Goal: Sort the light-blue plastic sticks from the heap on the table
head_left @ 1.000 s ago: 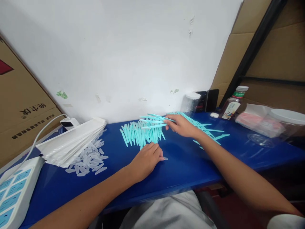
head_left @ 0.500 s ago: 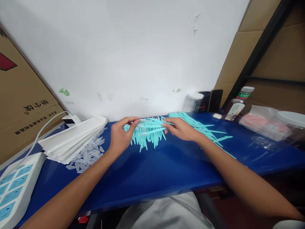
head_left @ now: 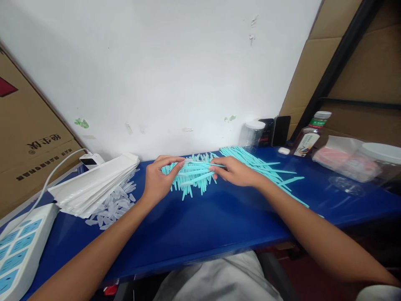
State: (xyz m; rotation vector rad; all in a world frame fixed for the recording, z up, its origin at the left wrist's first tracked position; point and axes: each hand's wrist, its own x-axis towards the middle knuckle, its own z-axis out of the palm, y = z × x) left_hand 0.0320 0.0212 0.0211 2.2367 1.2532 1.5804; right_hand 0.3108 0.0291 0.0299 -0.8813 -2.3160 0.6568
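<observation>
My left hand point(head_left: 162, 177) is closed, thumb and fingertips pinching a small translucent cap point(head_left: 188, 160). The cap is at the left end of a slim turquoise stick. My right hand point(head_left: 233, 169) grips several turquoise plastic sticks point(head_left: 198, 170), which look like eyebrow razors and fan out leftward between the hands. Under and behind them lies a pile of similar turquoise sticks point(head_left: 191, 186), many with clear tips. A second turquoise pile point(head_left: 260, 164) spreads behind and beyond my right hand. Loose translucent caps point(head_left: 114, 205) are heaped to the left of my left forearm.
White sleeves point(head_left: 90, 184) are stacked by the caps on the blue table point(head_left: 194, 234). A power strip point(head_left: 26, 246) and a corded white device point(head_left: 91, 159) stand left. Rightward are a clear jar point(head_left: 252, 138), phones point(head_left: 280, 131), a bottle point(head_left: 310, 136) and a pink-filled bag point(head_left: 344, 161).
The held sticks and my right hand have shifted slightly left, nearer my left hand. The whole view has moved a little. Both hands keep their grip.
</observation>
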